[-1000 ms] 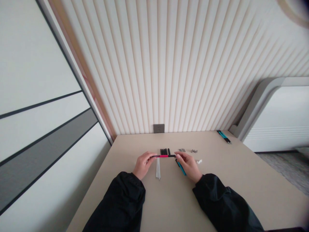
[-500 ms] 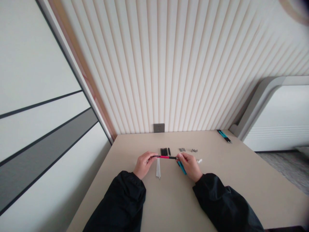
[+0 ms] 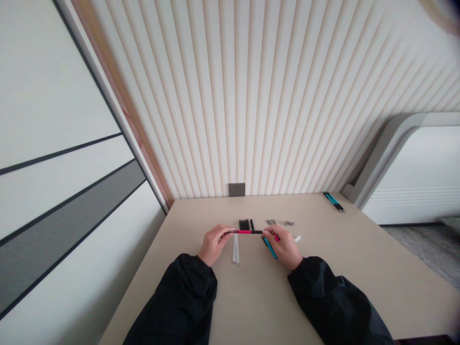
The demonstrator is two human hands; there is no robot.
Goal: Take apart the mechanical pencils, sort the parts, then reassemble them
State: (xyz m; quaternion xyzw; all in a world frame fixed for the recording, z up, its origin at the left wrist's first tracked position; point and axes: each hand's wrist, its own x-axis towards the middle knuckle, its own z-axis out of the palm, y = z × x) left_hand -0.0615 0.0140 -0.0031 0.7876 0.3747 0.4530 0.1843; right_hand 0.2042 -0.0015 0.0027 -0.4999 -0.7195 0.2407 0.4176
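Note:
A red and black pen [image 3: 245, 232] is held level above the table between both hands. My left hand [image 3: 214, 243] is closed on its left end, where a black part shows. My right hand [image 3: 282, 244] pinches the black right end; the tip is hidden by the fingers. White refills [image 3: 235, 249] lie side by side just right of my left hand. Blue pen barrels [image 3: 269, 247] lie partly under my right hand, with a bit of red showing near its fingers. Beyond the pen sit several black grips [image 3: 244, 224] in a row.
Small springs [image 3: 270, 222] and metal tips [image 3: 289, 223] lie behind my right hand, and small white pieces [image 3: 297, 238] lie to its right. Two blue and black pens [image 3: 334, 202] rest at the table's far right corner. A ribbed wall with a socket [image 3: 236, 189] bounds the back.
My right hand has turned slightly around the pen's right end, and its metal tip no longer shows. The left hand holds nearly the same place.

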